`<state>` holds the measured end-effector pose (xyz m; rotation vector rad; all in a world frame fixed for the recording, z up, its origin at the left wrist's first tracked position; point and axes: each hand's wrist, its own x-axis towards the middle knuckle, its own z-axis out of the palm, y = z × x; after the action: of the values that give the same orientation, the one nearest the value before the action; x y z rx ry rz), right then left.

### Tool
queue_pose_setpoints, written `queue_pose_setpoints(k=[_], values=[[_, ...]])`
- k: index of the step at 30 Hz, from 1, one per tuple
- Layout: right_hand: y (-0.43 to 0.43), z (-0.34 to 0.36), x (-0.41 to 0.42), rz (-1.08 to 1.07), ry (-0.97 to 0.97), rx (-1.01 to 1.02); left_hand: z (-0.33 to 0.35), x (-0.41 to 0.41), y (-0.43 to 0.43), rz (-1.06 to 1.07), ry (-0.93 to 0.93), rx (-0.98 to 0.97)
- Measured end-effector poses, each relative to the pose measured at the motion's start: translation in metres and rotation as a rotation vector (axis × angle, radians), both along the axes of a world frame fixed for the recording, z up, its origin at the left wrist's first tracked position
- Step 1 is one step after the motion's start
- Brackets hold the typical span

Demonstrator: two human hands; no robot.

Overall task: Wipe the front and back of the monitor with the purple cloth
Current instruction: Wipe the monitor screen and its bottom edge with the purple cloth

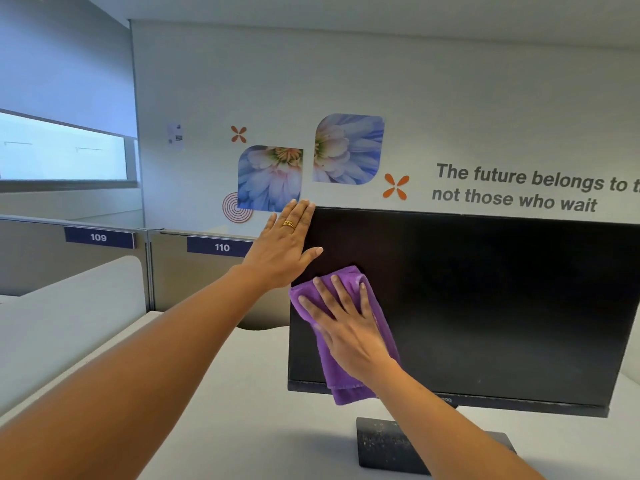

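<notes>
A black monitor [485, 306] stands on a white desk, its dark screen facing me. My right hand [343, 323] lies flat with spread fingers on a folded purple cloth [349, 379], pressing it against the left part of the screen. The cloth hangs down past the lower bezel. My left hand [284, 247], wearing a gold ring, rests with straight fingers against the monitor's upper left edge, thumb on the screen side. The back of the monitor is hidden.
The monitor's dusty black base [388, 445] sits on the white desk [242, 393]. Grey partitions with labels 109 [98, 237] and 110 [221, 247] run behind the desk. A wall with flower prints and lettering stands behind the monitor.
</notes>
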<state>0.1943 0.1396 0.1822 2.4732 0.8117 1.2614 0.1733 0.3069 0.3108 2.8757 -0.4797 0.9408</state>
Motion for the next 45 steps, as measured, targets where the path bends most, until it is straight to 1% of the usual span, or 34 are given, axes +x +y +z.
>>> queue_pose_setpoints(k=[3, 7, 12, 16, 20, 25, 29, 31, 33, 37, 40, 45], values=[[0.021, -0.005, 0.001, -0.013, 0.057, -0.013, 0.001, 0.0, -0.001, 0.002, -0.002, 0.001], [0.03, -0.025, 0.003, -0.001, 0.071, -0.137, 0.001, -0.001, 0.001, 0.022, 0.001, 0.026], [0.011, -0.053, 0.001, -0.011, 0.091, -0.272, 0.002, -0.002, 0.0, 0.025, 0.002, 0.036], [-0.021, -0.063, -0.002, -0.027, 0.078, -0.32, 0.002, -0.002, -0.003, 0.038, -0.004, 0.037], [-0.048, -0.059, -0.006, -0.055, 0.061, -0.291, 0.002, -0.002, -0.003, 0.034, -0.007, 0.032], [-0.049, -0.034, -0.007, -0.097, 0.044, -0.058, -0.001, -0.002, -0.005, 0.038, -0.013, 0.024], [-0.025, -0.015, -0.003, -0.087, 0.054, 0.013, -0.001, -0.001, -0.003, 0.047, -0.01, 0.028], [-0.011, -0.014, -0.003, -0.054, 0.073, -0.01, -0.002, -0.001, -0.003, 0.049, -0.017, 0.028], [0.0, -0.02, -0.005, -0.028, 0.086, -0.085, -0.004, -0.001, -0.004, 0.06, -0.033, 0.037], [0.003, -0.042, -0.005, -0.06, 0.119, -0.218, -0.005, -0.002, -0.007, 0.082, -0.049, 0.036], [-0.014, -0.058, -0.01, -0.046, 0.138, -0.303, -0.004, -0.003, -0.01, 0.075, -0.047, 0.02], [-0.07, -0.065, -0.014, -0.048, 0.107, -0.293, -0.004, -0.002, -0.013, 0.065, -0.042, -0.01]])
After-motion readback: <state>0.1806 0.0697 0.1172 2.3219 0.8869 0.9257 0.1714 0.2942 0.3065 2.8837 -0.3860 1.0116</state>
